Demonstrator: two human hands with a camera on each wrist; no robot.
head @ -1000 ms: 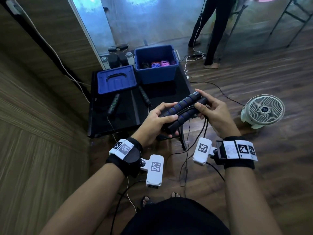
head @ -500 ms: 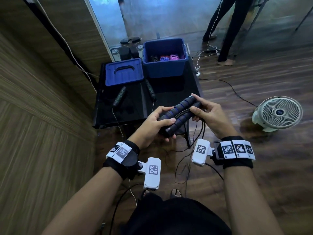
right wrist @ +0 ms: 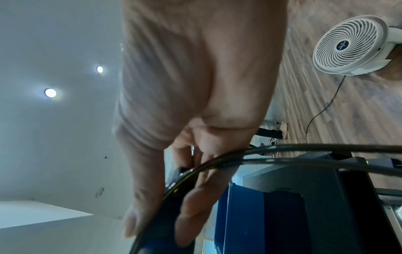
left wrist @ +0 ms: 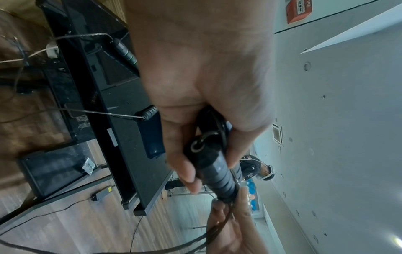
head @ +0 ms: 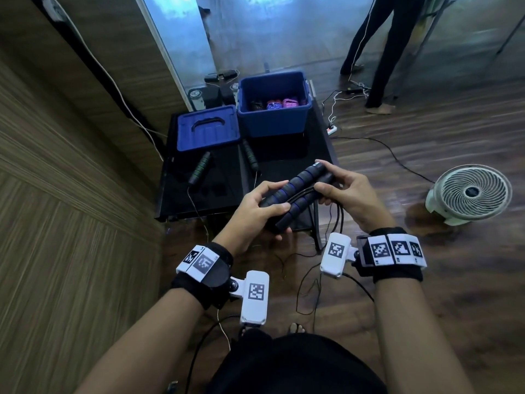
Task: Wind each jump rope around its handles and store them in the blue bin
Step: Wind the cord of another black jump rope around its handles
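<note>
Two black handles with blue rings [head: 297,191] lie side by side between my hands, above the near edge of the black table [head: 287,157]. My left hand [head: 262,206] grips their near ends [left wrist: 214,165]. My right hand [head: 335,184] holds the far ends and the black rope [right wrist: 250,154]; loops of rope [head: 318,268] hang to the floor. The blue bin [head: 272,120] stands open at the table's back with wound ropes [head: 279,103] inside. A second rope's green-ringed handles [head: 200,167] lie apart on the table.
The bin's blue lid [head: 207,132] lies left of the bin. A white floor fan [head: 468,194] stands to the right. Cables and a power strip [head: 331,129] lie on the wooden floor. Another person's legs [head: 377,52] stand beyond. A wood-panelled wall runs along the left.
The view has shifted slightly, and my hands still hold the paired handles in much the same pose. The hanging rope loops have swung a little.
</note>
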